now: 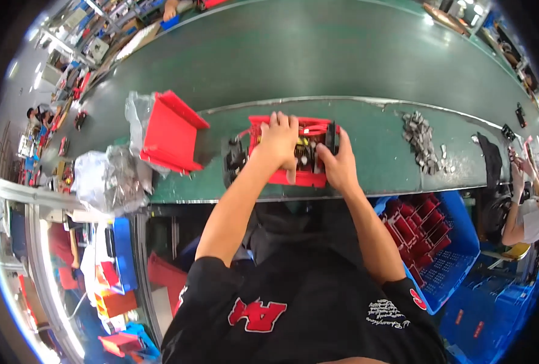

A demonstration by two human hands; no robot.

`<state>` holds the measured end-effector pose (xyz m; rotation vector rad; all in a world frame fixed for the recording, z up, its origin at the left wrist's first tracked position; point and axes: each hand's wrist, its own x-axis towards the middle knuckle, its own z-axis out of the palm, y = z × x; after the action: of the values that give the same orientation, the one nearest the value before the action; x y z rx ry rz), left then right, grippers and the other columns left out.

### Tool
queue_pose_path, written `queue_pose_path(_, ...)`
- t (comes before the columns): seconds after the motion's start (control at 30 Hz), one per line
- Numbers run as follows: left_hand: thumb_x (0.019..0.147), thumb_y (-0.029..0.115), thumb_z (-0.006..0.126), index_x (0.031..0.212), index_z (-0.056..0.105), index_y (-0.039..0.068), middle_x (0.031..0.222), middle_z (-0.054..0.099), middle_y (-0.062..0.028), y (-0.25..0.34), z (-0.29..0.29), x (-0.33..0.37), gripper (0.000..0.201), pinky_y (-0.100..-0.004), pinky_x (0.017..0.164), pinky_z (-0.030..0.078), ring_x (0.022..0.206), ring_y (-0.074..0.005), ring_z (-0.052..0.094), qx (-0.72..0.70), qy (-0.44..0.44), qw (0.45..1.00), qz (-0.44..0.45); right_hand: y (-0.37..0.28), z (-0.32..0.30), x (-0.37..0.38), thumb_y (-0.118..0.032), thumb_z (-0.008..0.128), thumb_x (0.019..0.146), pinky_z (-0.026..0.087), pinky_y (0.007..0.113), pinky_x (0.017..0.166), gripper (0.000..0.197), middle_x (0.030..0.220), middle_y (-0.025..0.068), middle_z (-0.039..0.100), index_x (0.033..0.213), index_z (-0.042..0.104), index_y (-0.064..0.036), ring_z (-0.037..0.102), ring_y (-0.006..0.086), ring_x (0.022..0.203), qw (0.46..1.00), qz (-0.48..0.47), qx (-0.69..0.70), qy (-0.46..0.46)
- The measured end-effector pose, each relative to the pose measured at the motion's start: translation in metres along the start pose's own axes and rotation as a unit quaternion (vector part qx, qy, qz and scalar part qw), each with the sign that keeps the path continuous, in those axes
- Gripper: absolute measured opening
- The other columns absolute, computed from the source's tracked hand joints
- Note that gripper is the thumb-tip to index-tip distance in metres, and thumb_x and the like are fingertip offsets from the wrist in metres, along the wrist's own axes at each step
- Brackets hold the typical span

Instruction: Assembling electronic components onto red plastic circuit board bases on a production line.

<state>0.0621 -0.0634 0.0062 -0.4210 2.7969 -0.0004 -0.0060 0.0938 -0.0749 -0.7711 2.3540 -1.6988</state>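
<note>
A red open-topped metal machine housing point(310, 178) with wires and small parts inside lies on the green bench before me. My left hand point(275, 144) spans it from above, fingertips at the far wall and thumb by the near wall. At the other end, my right hand point(340, 165) grips the dark end panel, its thumb inside and fingers outside. A black end piece point(234, 161) is at the housing's left end. The parts under my left palm are hidden.
Left of the housing stands a bent red metal cover point(171, 134), beside clear plastic bags point(108, 180). Small grey pieces point(422, 142) lie in a heap on the right. Below the bench edge, a blue crate point(445, 267) holds dark red parts. Another person point(524, 209) sits far right.
</note>
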Motion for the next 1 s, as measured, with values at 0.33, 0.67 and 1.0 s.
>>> queue_pose_path(0.33, 0.074, 0.021, 0.076, 0.131, 0.048, 0.002, 0.131, 0.047, -0.0207, 0.048, 0.054, -0.098, 0.066, -0.0484, 0.109, 0.033, 0.131, -0.0398, 0.041, -0.179, 0.393, 0.902, -0.009, 0.004, -0.006, -0.002, -0.019, 0.066, 0.091, 0.048, 0.029, 0.087, 0.053, 0.111, 0.0092, 0.063, 0.135, 0.046, 0.003, 0.06, 0.0143, 0.096, 0.998, -0.031, 0.044, 0.019)
queue_pose_path(0.67, 0.083, 0.008, 0.066, 0.089, 0.06, 0.003, 0.086, 0.06, -0.0118, -0.052, 0.11, -0.174, 0.01, -0.0394, 0.07, 0.045, 0.079, -0.0302, 0.057, -0.221, 0.516, 0.799, -0.216, -0.01, -0.012, -0.005, -0.021, 0.063, 0.094, 0.043, 0.027, 0.094, 0.05, 0.115, 0.0084, 0.064, 0.135, 0.049, 0.0052, 0.058, 0.0148, 0.102, 0.994, 0.061, 0.093, -0.024)
queue_pose_path(1.0, 0.086, 0.022, 0.068, 0.09, 0.064, 0.003, 0.082, 0.066, -0.0138, -0.165, 0.167, -0.135, 0.02, -0.0441, 0.07, 0.05, 0.082, -0.0338, 0.064, -0.214, 0.45, 0.79, -0.357, -0.015, -0.008, -0.007, -0.024, 0.065, 0.093, 0.046, 0.027, 0.086, 0.054, 0.108, 0.0072, 0.065, 0.134, 0.048, 0.0072, 0.059, 0.0134, 0.094, 0.994, 0.05, 0.093, -0.011)
